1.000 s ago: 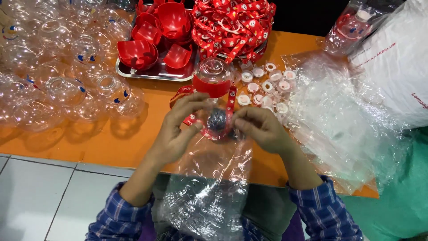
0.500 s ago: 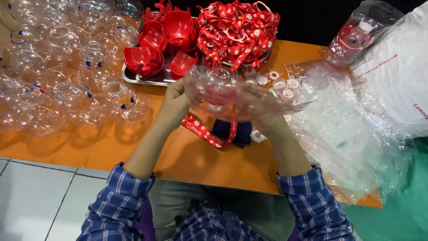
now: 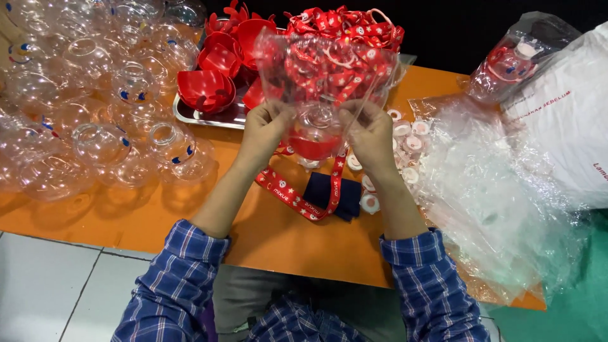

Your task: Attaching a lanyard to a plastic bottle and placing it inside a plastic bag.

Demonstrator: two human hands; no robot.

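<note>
I'm bagging: both hands' fingers (image 3: 273, 117) pinch the clear plastic bag (image 3: 323, 69) above the red lanyard (image 3: 297, 199), needing steadiness next.

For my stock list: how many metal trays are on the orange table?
1: the metal tray sits on the orange table, under the red bowl pieces. Others may be hidden under the piles.

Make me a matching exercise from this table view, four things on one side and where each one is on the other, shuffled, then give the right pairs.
Things
1. clear plastic bag
2. red strap
3. red bowl halves
4. clear round bottles

Places
A. heaped on the table's left side
B. on the metal tray
C. held up between the left hand and right hand
D. flat on the orange table below the hands

Pairs: 1-C, 2-D, 3-B, 4-A
</note>
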